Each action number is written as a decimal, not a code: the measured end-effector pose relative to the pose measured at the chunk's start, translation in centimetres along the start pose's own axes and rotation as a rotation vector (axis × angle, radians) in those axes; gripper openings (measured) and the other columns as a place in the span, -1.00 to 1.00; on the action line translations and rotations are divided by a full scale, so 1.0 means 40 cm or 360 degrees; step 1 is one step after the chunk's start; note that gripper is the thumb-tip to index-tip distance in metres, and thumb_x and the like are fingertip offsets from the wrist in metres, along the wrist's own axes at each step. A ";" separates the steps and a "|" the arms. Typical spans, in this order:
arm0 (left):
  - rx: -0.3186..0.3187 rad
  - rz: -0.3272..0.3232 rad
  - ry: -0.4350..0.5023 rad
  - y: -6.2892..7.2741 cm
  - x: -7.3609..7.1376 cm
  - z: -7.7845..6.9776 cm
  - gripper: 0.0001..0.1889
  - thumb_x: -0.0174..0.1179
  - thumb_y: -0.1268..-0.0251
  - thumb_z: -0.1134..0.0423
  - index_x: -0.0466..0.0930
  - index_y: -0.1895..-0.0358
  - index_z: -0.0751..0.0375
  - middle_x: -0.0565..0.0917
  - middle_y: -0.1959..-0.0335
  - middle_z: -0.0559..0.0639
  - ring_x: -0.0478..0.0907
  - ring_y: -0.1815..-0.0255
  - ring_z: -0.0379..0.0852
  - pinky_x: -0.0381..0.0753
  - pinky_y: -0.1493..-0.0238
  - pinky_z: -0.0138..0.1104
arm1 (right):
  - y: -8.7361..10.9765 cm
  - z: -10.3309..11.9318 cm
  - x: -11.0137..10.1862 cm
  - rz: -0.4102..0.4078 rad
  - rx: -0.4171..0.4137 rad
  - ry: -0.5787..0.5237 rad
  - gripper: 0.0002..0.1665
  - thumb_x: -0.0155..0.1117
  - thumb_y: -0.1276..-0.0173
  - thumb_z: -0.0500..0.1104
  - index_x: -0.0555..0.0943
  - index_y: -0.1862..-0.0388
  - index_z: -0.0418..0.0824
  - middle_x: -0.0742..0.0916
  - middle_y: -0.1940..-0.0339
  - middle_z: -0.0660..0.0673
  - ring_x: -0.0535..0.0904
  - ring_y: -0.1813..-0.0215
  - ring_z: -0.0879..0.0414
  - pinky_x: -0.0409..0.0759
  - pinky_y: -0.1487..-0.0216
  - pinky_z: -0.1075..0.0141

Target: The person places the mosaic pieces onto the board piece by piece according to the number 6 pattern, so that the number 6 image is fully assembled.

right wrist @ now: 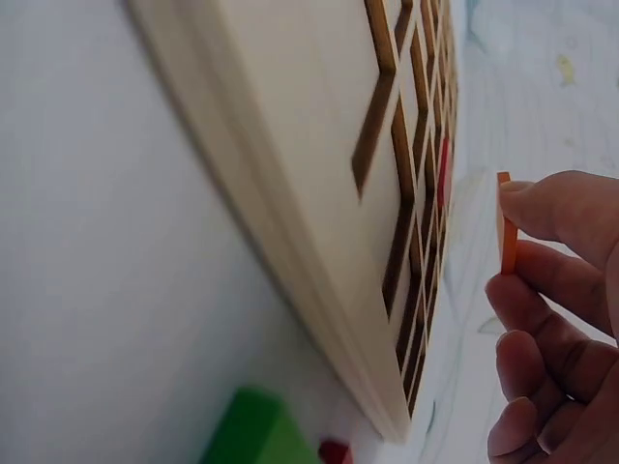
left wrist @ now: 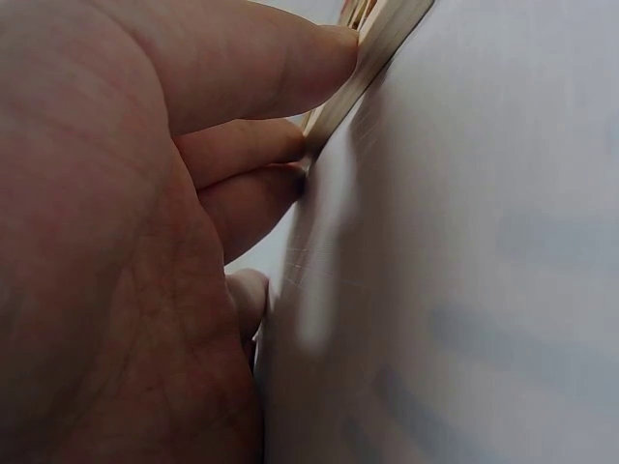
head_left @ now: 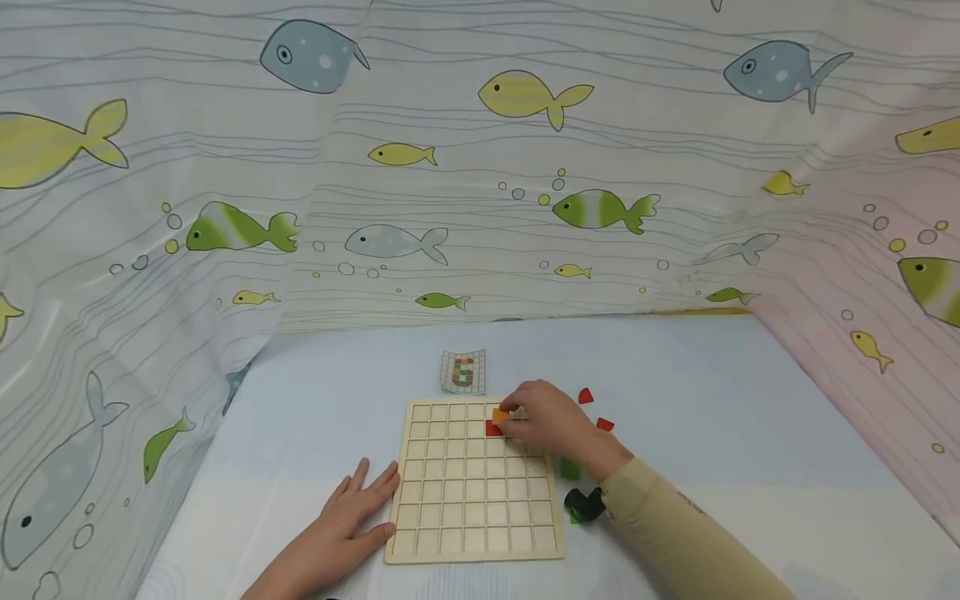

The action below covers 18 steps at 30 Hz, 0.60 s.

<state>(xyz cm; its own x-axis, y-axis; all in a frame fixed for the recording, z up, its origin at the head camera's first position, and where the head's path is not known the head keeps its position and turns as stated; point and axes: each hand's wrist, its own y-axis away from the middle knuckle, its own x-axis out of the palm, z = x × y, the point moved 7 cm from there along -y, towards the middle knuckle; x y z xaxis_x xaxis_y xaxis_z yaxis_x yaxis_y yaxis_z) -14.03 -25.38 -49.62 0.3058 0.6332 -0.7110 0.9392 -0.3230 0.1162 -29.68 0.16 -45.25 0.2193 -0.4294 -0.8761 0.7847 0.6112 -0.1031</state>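
A pale wooden grid board [head_left: 453, 493] lies on the table, divided by thin ridges into square cells. My right hand [head_left: 551, 419] pinches an orange square tile [right wrist: 508, 222] between thumb and finger, above the board's far part. One red tile [head_left: 492, 429] sits in a far-row cell just below the orange one in the head view. The left hand [head_left: 337, 523] lies with straight, spread fingers on the table, its fingertips [left wrist: 334, 58] against the board's left edge.
Behind the board lies a small pattern card [head_left: 463, 372]. Two red rounded pieces [head_left: 586, 396] are off to the right, and green pieces [head_left: 570, 469] lie near the board's right edge, partly under the right arm. A fish-printed curtain [head_left: 465, 192] encloses the table.
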 end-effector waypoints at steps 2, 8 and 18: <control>0.0002 0.0006 0.0009 0.000 0.001 0.001 -0.27 0.16 -0.42 -0.06 0.19 -0.53 0.20 0.08 -0.57 -0.06 -0.40 -0.58 0.22 -0.47 -0.44 -0.08 | -0.009 0.013 0.009 0.0010 -0.0026 0.0014 -0.75 0.41 -0.30 0.00 0.79 0.13 -0.09 0.73 0.17 0.08 0.59 0.06 0.14 0.58 0.04 0.28; 0.0057 -0.0016 -0.0032 0.002 -0.001 -0.001 -0.28 0.14 -0.44 -0.07 0.19 -0.52 0.21 0.09 -0.57 -0.04 -0.35 -0.57 0.26 -0.59 -0.30 -0.57 | -0.029 0.040 0.030 0.0053 -0.0076 0.0037 -0.78 0.44 -0.28 0.00 0.79 0.18 -0.08 0.72 0.22 0.10 0.56 0.14 0.18 0.57 0.11 0.30; 0.0016 0.0015 0.0043 0.006 -0.002 -0.001 -0.27 0.15 -0.43 -0.06 0.17 -0.53 0.21 0.06 -0.57 -0.04 -0.41 -0.57 0.23 -0.48 -0.44 -0.04 | -0.055 0.076 0.060 0.0178 -0.0138 0.0124 -0.79 0.43 -0.31 0.01 0.79 0.20 -0.07 0.68 0.35 0.16 0.48 0.29 0.26 0.51 0.24 0.39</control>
<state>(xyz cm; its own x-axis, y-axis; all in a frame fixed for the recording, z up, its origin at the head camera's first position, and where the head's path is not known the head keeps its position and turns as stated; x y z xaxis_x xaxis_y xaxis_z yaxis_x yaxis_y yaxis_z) -13.81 -25.49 -49.51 0.3190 0.6486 -0.6910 0.9346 -0.3363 0.1158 -29.12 -4.24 -45.71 0.2541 -0.3044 -0.9180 0.7042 0.7089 -0.0402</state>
